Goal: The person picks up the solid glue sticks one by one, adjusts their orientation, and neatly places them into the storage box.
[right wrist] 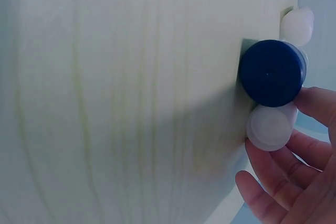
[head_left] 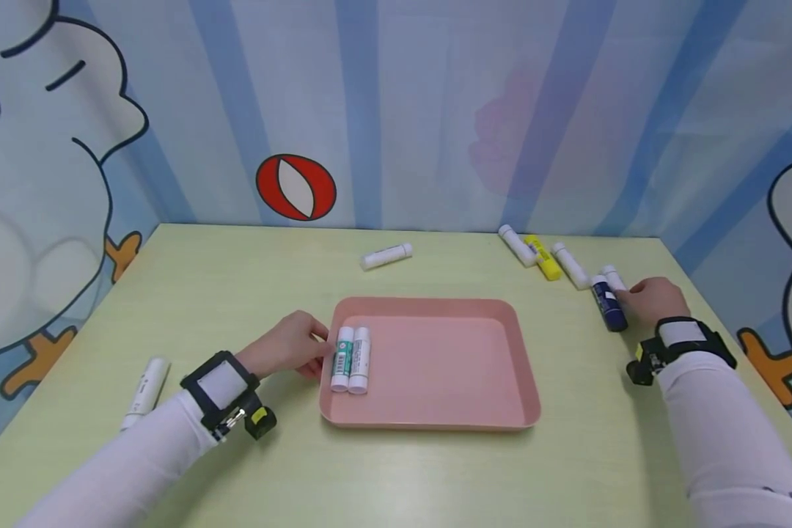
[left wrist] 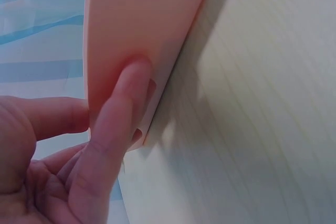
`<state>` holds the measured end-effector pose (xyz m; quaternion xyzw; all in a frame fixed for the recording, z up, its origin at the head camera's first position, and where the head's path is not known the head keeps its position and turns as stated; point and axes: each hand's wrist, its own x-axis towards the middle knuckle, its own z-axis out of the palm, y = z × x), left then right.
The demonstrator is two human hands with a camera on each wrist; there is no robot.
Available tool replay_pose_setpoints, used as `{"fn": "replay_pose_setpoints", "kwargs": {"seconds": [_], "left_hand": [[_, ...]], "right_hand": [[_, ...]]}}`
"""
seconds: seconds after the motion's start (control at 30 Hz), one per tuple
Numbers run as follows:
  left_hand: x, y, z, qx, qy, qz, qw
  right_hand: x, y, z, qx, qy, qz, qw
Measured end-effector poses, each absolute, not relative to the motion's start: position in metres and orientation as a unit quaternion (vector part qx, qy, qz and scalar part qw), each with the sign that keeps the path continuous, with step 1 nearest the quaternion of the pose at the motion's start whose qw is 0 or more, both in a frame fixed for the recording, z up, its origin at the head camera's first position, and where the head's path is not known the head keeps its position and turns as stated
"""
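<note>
Glue stick (head_left: pixel 612 277), white, lies near the right edge of the table (head_left: pixel 435 477), pinched in my right hand (head_left: pixel 656 301), with the thumb to one flank and the fingers to the other. It sits at my fingertips, just left of the knuckles; its long axis slants from far left to near right, so my fingers meet it from the side rather than end-on. A dark blue stick (head_left: pixel 609 303) lies close against its left flank, on my thumb's side, at much the same slant; whether the thumb also bears on that stick, I cannot tell from the wrist view. Farther left and back, a white stick (head_left: pixel 570 265), a yellow stick (head_left: pixel 543 257) and a second white stick (head_left: pixel 516 245) form a loose row. Across the table, the pink tray (head_left: pixel 435 425) holds a green-labelled stick (head_left: pixel 342 359) and a white tube (head_left: pixel 360 361), side by side at its left end. There my left hand (head_left: pixel 289 345) grips the wall, one finger pressed to the outside and another at the rim, well apart from the glue stick; my right is by far the nearer. One loose tube (head_left: pixel 386 257) lies behind the tray, another (head_left: pixel 147 387) beside my left forearm.
</note>
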<state>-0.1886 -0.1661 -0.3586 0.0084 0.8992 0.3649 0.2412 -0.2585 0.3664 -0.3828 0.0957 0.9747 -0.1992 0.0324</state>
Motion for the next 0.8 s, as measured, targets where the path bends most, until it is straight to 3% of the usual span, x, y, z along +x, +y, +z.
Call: {"fn": "replay_pose_setpoints", "kwargs": {"seconds": [0.8], "left_hand": [[-0.1878,-0.1638,-0.3563,0.0,0.902,0.359,0.24]], "right_hand": [[-0.2516,0.3716,-0.3807,0.103,0.977,-0.186,0.014]]}}
